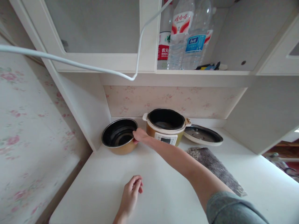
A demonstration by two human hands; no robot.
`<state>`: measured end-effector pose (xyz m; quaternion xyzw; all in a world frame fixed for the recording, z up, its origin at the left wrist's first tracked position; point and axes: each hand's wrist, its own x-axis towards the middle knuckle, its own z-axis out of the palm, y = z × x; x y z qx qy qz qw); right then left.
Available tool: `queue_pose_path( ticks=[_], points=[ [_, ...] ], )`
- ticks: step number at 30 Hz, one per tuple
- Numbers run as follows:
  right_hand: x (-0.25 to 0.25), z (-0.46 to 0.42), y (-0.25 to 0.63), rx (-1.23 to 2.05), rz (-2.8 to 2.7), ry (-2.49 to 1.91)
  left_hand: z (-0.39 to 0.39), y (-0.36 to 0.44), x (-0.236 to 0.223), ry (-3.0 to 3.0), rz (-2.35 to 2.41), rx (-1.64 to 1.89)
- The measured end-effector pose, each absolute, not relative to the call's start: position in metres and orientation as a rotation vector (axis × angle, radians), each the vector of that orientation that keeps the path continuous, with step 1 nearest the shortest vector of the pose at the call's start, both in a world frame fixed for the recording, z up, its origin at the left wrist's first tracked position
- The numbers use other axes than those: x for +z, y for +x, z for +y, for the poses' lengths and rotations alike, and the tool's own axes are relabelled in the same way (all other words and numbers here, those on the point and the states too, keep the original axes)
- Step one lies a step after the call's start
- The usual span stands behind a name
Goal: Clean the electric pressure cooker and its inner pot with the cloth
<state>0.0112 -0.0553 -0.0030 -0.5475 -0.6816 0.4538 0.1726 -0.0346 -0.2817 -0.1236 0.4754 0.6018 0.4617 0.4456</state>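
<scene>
My right hand (140, 135) reaches across the white counter (163, 193) and grips the near rim of a gold inner pot (119, 137) with a black inside. The pot sits at the back left, tilted a little toward me. Right beside it stands a gold rice cooker (166, 127), open and with no pot in it. Its lid (202, 135) lies flat to the right. My left hand (130, 196) rests on the counter near the front edge, fingers loosely curled, holding nothing.
A grey cloth (216, 169) lies on the counter right of my arm. Several plastic water bottles (187, 34) stand on the shelf above. A white cable (70, 62) hangs across the upper cabinet. Floral wallpaper covers the left wall and backsplash.
</scene>
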Motion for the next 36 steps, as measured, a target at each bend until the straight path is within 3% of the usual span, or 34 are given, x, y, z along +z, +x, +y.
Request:
queue_pose_path(
  ticks=[10, 16, 24, 36],
  points=[
    [0.105, -0.043, 0.074, 1.433, -1.577, -1.212, -0.28, -0.035, -0.13, 1.192, 1.496, 1.139],
    [0.155, -0.041, 0.133, 1.302, -1.366, -1.23, -0.282, -0.032, -0.126, 1.203, 1.493, 1.149],
    [0.142, -0.021, 0.201, 1.115, -1.183, -1.369, -0.281, -0.034, -0.131, 1.212, 1.499, 1.15],
    [0.109, -0.023, 0.245, 1.105, -1.199, -1.558, -0.281, -0.034, -0.142, 1.276, 1.494, 1.096]
  ],
)
